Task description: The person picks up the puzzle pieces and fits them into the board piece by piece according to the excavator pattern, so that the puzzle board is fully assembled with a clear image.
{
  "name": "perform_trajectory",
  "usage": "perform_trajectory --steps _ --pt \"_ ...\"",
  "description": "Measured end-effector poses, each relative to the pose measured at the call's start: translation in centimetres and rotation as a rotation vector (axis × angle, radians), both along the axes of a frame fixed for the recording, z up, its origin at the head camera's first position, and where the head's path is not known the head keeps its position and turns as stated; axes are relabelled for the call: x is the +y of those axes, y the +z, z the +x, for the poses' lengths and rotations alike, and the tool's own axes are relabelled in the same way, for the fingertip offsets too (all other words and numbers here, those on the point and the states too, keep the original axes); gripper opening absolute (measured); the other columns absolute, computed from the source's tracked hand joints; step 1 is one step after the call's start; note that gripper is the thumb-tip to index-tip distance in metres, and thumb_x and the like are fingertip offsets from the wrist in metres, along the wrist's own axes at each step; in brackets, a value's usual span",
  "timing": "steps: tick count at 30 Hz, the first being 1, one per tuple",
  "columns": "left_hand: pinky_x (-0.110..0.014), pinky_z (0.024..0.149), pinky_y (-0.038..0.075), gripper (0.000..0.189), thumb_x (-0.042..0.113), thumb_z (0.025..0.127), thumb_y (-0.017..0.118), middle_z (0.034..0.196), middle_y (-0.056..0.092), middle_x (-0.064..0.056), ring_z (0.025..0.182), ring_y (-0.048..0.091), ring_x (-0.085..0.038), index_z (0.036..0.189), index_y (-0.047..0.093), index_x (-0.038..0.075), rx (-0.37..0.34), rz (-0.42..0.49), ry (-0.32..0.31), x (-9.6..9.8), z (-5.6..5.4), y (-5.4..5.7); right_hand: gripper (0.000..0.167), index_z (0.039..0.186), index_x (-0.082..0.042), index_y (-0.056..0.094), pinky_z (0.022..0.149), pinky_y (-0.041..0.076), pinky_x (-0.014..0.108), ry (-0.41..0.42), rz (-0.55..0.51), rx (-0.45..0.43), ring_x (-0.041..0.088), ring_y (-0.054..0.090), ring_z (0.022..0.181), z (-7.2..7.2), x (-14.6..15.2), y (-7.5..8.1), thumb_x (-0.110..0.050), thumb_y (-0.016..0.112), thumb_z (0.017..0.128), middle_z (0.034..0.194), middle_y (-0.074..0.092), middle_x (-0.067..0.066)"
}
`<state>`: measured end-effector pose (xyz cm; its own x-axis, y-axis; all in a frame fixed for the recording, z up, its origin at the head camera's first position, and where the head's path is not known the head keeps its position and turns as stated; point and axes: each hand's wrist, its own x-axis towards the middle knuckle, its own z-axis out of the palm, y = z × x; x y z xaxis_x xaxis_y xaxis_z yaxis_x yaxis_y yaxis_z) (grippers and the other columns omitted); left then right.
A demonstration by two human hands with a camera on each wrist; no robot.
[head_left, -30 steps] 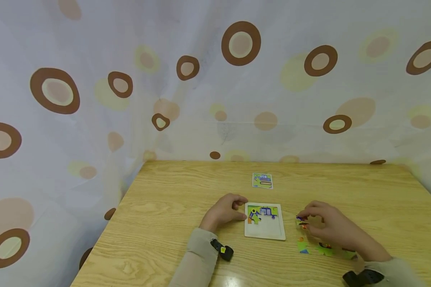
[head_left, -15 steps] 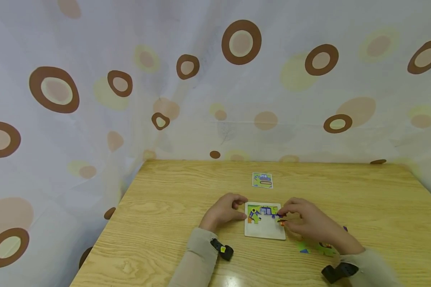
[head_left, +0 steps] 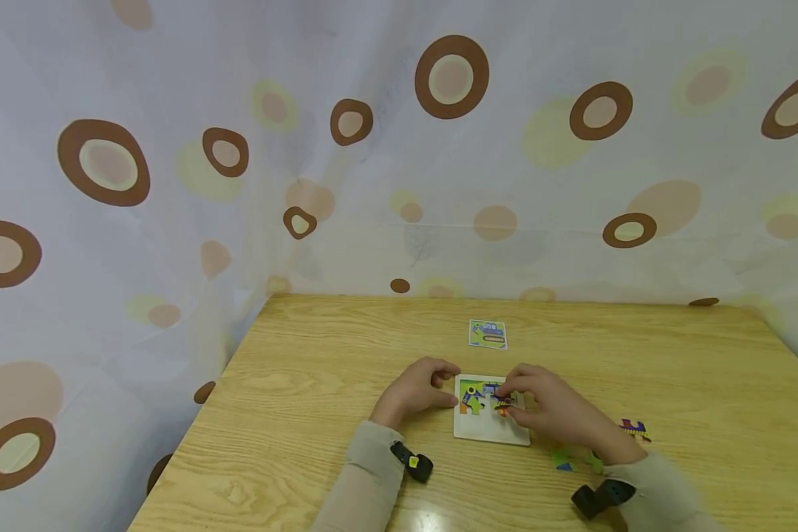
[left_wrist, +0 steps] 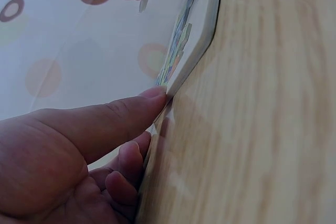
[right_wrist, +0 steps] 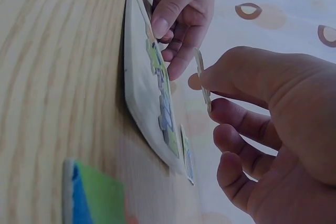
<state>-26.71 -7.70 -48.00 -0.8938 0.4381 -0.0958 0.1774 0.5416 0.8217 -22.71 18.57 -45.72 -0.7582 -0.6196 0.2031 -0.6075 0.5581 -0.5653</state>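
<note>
A white square puzzle board lies on the table, with several jigsaw pieces of a blue vehicle picture fitted along its top and upper left. My left hand holds the board's left edge, the thumb on its side and a finger at the far corner. Above the board, my right hand pinches a puzzle piece between thumb and index finger. Seen from the right wrist, this thin piece stands on edge, clear of the board. Part of the fitted picture is hidden behind the right fingers in the head view.
Beyond the board lies a small picture card showing a blue vehicle. Loose pieces rest right of the board: a purple and red one and a green and blue one, with another partly under the right forearm. A patterned cloth hangs behind the table.
My right hand has carried the pinched puzzle piece leftward from beside the loose pieces to over the board. The left hand has stayed at the board's left edge.
</note>
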Motion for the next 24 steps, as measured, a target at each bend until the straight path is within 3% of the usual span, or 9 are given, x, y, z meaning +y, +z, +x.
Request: perform_trajectory --steps 24 --pt "-0.028 0.082 0.043 0.044 0.01 0.083 0.08 0.11 0.062 0.002 0.091 0.051 -0.013 0.126 0.067 0.009 0.014 -0.008 -0.012 -0.12 -0.08 0.01 0.021 0.106 -0.01 0.074 0.076 0.048 0.036 0.002 0.027 -0.03 0.019 0.056 0.091 -0.57 -0.77 -0.06 -0.004 0.074 0.086 0.102 0.058 -0.003"
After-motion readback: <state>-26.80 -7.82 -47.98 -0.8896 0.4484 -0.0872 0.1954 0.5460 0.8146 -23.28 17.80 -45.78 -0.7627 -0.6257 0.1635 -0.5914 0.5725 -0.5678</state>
